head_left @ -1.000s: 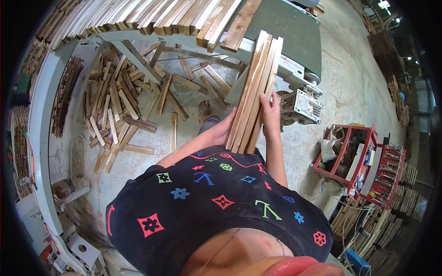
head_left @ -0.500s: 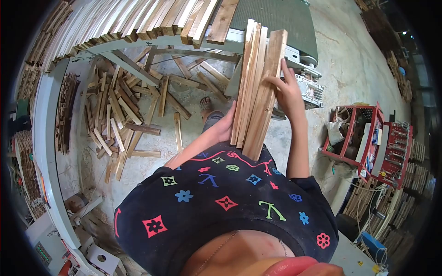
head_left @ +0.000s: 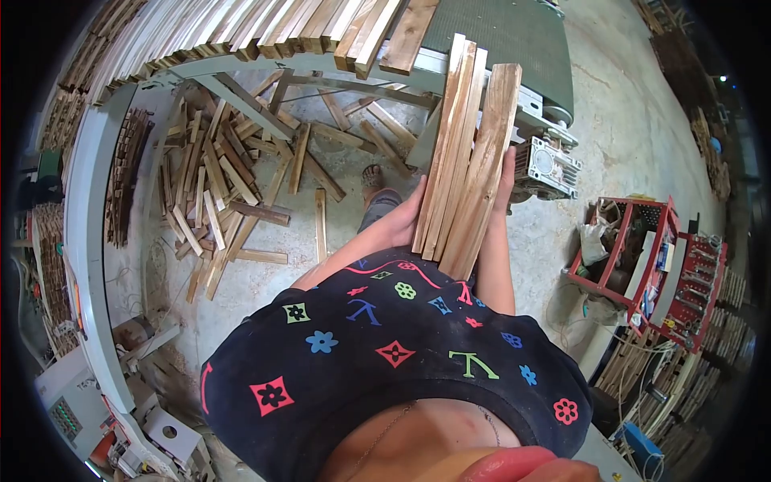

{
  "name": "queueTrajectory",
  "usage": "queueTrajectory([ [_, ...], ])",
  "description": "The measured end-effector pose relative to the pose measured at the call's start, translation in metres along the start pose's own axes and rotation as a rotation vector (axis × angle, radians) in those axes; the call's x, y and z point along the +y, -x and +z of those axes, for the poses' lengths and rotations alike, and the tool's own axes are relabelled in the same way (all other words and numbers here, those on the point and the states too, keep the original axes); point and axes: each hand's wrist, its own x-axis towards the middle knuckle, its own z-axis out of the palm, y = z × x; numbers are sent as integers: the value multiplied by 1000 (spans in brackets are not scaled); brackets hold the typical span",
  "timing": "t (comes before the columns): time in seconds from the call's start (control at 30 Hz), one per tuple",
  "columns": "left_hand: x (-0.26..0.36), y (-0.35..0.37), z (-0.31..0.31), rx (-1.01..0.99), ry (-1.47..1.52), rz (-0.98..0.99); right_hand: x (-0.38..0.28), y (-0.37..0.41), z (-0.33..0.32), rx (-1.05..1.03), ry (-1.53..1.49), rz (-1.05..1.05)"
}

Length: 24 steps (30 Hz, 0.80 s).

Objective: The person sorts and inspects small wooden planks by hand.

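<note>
A bundle of several wooden strips stands out in front of my chest, its lower ends close to my shirt. My left hand presses against the left side of the bundle, with its fingertips hidden behind or under the wood. On the opposite side, my right hand grips the outer edge of the wider rightmost strip; most of its fingers are out of sight beneath it. A narrow gap separates the tops of this strip and the others.
Ahead, a row of strips lies on a metal-framed table beside a green conveyor belt. Loose offcuts litter the floor at left. To the right are a motor and a red tool rack.
My right hand has slid down the rightmost strip, from its upper part to lower along its edge. The upper end of that strip now stands farther from the others. My view has shifted slightly.
</note>
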Motion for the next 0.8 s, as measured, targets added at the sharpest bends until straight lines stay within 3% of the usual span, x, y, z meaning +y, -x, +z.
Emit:
queueTrajectory([
  [0.1, 8, 7, 3, -24, -12, -35, -18, -16, -12, 215, 440, 73],
  [0.2, 14, 5, 8, -42, -28, -66, -22, -37, -1, 335, 624, 57],
  [0.33, 14, 2, 11, 17, -71, -58, -16, -35, 15, 191, 912, -51],
  [0.4, 17, 0, 4, -122, -51, -93, -5, -32, 18, 163, 1077, -171],
  [0.43, 16, 1, 2, -191, -38, -115, 2, -27, 25, 178, 1065, -214],
  [0.5, 10, 4, 0, -90, -47, -113, 6, -18, 35, 215, 970, -194],
  [0.6, 10, 5, 0, -94, -42, -113, 11, -14, 16, 97, 335, -88],
  [0.63, 10, 8, 0, -104, -42, -115, 8, -10, 13, 23, 398, -98],
  [0.73, 12, 9, -2, -107, -49, -111, 8, -2, 17, 118, 626, -11],
  [0.8, 12, 10, -5, -88, -40, -113, 11, -3, 19, 104, 582, -14],
])
